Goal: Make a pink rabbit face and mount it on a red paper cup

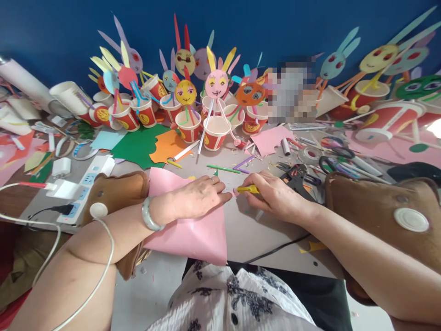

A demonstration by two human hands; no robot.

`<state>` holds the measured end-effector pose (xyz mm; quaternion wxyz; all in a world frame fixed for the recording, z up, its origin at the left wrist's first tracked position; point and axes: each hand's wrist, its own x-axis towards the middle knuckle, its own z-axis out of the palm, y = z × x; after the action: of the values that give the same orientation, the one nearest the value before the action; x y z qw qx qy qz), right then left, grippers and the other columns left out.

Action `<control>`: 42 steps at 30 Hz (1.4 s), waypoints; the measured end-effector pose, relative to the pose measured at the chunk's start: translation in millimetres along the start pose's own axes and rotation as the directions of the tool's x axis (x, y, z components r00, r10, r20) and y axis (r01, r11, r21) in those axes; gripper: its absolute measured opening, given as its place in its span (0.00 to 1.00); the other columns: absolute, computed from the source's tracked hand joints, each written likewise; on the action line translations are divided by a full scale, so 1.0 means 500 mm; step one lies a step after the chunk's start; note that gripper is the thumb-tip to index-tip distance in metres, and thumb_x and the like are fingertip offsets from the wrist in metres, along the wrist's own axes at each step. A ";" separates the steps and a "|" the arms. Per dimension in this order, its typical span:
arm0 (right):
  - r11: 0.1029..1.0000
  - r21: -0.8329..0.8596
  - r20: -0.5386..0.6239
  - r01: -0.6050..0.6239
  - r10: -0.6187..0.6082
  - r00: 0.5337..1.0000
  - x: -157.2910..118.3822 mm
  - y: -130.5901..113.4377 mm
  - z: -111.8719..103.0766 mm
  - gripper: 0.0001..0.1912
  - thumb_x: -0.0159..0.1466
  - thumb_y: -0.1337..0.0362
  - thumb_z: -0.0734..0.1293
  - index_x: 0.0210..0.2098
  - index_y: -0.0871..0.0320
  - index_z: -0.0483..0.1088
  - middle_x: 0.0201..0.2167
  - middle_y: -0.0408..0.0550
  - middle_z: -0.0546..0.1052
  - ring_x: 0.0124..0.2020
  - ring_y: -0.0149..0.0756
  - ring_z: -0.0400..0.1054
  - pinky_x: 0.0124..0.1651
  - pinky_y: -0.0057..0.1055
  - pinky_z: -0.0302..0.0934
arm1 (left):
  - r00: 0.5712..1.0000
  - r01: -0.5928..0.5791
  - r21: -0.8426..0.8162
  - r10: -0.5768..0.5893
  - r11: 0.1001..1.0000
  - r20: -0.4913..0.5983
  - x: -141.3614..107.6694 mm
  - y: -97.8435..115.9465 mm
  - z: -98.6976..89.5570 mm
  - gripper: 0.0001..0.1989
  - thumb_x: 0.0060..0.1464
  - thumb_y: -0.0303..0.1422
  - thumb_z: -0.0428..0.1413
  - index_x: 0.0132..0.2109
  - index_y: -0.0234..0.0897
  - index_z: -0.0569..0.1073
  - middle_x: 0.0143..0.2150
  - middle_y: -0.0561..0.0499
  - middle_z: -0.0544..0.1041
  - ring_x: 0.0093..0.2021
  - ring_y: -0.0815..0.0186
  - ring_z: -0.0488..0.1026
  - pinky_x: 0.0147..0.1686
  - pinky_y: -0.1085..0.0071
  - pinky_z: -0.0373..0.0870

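Observation:
My left hand (198, 200) lies palm down on a pink sheet of paper (196, 239), fingers resting near its right edge. A ring is on one finger, and a pale bangle (150, 215) circles the wrist. Just right of the sheet, my right hand (272, 195) is closed around a short yellow tool (248, 189), whose exact kind I cannot make out. Its tip points left toward my left fingertips, close to the paper's edge and low over the grey table (262, 239). A small pinkish bit shows at that tip.
Paper cups with rabbit-faced figures (216, 131) line the back wall. A black glue gun (296, 179) and scissors (330, 163) lie to the right. Brown padded cushions (375, 220) flank my arms. A power strip (86, 188) with cables stands left; green paper (134, 147) lies behind.

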<state>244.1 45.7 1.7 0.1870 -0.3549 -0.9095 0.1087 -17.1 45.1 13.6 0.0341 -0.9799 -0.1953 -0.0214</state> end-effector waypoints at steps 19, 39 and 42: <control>1.000 0.013 -0.060 -0.007 0.008 0.998 -0.004 0.012 -0.014 0.03 0.68 0.63 0.62 0.41 0.54 0.64 0.32 0.49 0.75 0.33 0.42 0.69 0.37 0.35 0.64 | 1.000 0.001 -0.019 -0.001 1.000 -0.004 -0.003 -0.001 0.004 0.18 0.69 0.26 0.46 0.63 0.36 0.68 0.42 0.44 0.75 0.45 0.57 0.70 0.43 0.61 0.66; 0.989 0.144 0.020 0.035 -0.038 0.999 -0.002 0.000 -0.013 0.05 0.70 0.60 0.61 0.43 0.53 0.65 0.35 0.51 0.77 0.38 0.43 0.72 0.41 0.36 0.66 | 1.000 0.014 -0.009 -0.014 1.000 0.000 -0.003 0.000 0.003 0.20 0.70 0.27 0.45 0.65 0.37 0.67 0.41 0.44 0.74 0.44 0.57 0.70 0.41 0.62 0.66; 0.992 0.128 0.088 0.004 -0.015 0.996 0.000 -0.006 -0.025 0.04 0.69 0.61 0.62 0.41 0.54 0.66 0.34 0.50 0.76 0.37 0.42 0.72 0.40 0.35 0.66 | 1.000 0.012 -0.002 -0.012 1.000 0.024 -0.001 0.000 -0.001 0.18 0.70 0.27 0.45 0.62 0.37 0.69 0.42 0.44 0.74 0.45 0.57 0.70 0.41 0.62 0.66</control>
<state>247.4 44.6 14.2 0.1691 -0.3326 -0.9098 0.1816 -17.7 44.8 13.9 0.0304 -0.9789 -0.2018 -0.0100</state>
